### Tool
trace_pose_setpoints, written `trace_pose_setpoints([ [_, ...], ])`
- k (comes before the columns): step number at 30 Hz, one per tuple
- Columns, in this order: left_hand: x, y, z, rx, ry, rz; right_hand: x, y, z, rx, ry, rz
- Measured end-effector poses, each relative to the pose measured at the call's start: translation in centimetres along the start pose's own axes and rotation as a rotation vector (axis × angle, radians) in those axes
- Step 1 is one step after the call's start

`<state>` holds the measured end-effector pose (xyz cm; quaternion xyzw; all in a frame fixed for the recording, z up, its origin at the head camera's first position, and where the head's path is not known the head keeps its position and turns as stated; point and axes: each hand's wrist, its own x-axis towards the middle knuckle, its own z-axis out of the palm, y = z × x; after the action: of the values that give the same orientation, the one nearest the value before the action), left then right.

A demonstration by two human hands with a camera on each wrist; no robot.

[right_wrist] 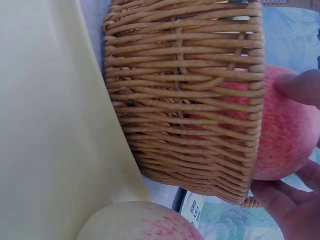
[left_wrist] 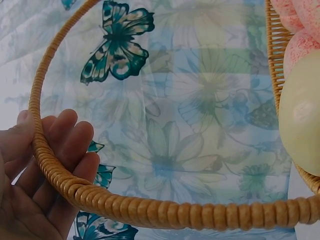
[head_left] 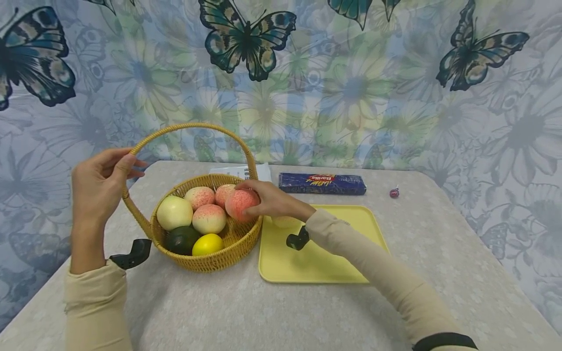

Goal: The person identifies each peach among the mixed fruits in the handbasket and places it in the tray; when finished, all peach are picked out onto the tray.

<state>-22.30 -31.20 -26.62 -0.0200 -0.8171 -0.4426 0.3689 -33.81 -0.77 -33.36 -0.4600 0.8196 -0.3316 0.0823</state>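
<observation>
A wicker basket with a tall arched handle stands on the table. My left hand holds the left side of the handle, thumb on one side and loosely bent fingers on the other. At the basket's right rim, my right hand grips a red peach between thumb and fingers; in the right wrist view the peach is partly behind the wicker wall. Other peaches, a pale green round fruit, a dark green avocado and a yellow lemon lie inside.
Right of the basket is a yellow tray; a pale peach on it is mostly hidden by my right arm in the head view. Behind lie a blue Barilla box and a white packet. A small wrapped lollipop lies right.
</observation>
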Motion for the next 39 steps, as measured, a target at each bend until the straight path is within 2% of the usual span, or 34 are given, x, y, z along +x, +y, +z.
trace_pose_setpoints([
  [6,-0.1,-0.1,-0.1,0.004,0.001,-0.004,-0.5,0.0,-0.2,0.164,0.039,0.003],
  [11,-0.2,-0.1,-0.1,0.008,0.0,-0.008,-0.8,0.0,-0.3,0.245,0.046,0.03],
  [18,-0.2,-0.1,-0.1,0.005,0.006,0.0,-1.5,-0.1,-0.7,0.271,0.06,0.029],
  [29,-0.2,-0.1,0.0,0.015,0.013,-0.002,-3.0,0.5,-1.0,0.372,0.079,0.044],
  [39,-1.0,0.2,0.0,0.025,0.02,-0.006,-4.6,0.9,-0.9,0.354,0.134,0.054],
])
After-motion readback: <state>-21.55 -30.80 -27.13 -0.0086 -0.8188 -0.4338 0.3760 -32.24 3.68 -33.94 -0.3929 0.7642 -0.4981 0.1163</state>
